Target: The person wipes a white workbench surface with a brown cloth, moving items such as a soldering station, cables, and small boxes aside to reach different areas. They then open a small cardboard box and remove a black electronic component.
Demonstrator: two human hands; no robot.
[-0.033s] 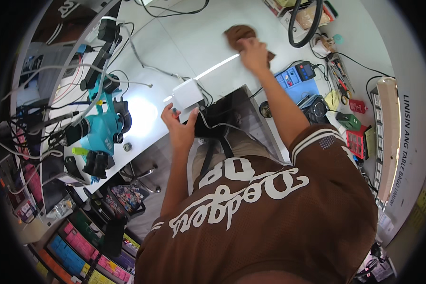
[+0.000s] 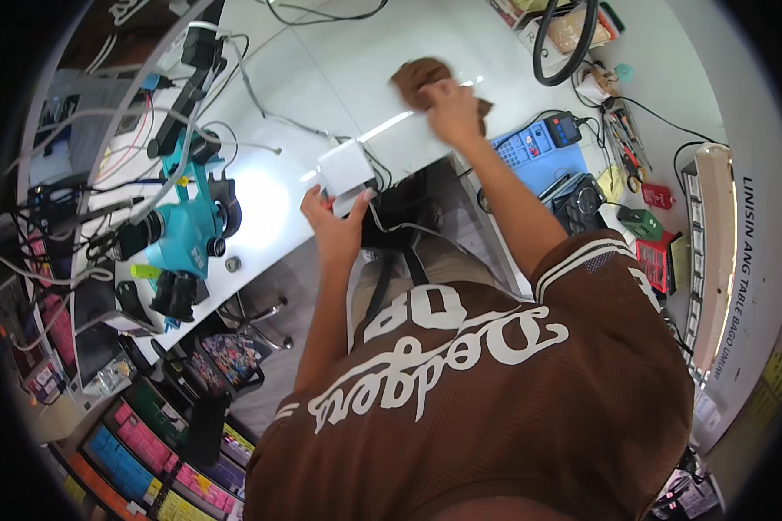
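My right hand [image 2: 453, 113] is closed on a brown cloth [image 2: 424, 76], pressed against the white tabletop [image 2: 321, 82]; the cloth is smeared by motion. Part of it shows beyond my fingers and part to the right of them. My left hand [image 2: 334, 227] is at the near edge of the table, its thumb and fingers on either side of the near end of a white box [image 2: 344, 167]. Something small and red shows beside those fingers, too small to name. Cables run out behind the box and down past its near side.
A teal microscope [image 2: 191, 236] stands on the left among tangled cables. To the right are a blue mat [image 2: 558, 165], a small blue device with a display [image 2: 565, 128], hand tools [image 2: 627, 143] and a red case [image 2: 653, 265]. A black hose loop [image 2: 566, 43] hangs at the far right.
My right hand has swept the brown cloth left and slightly nearer across the tabletop. My left hand stays at the white box, its fingers and thumb shifted a little.
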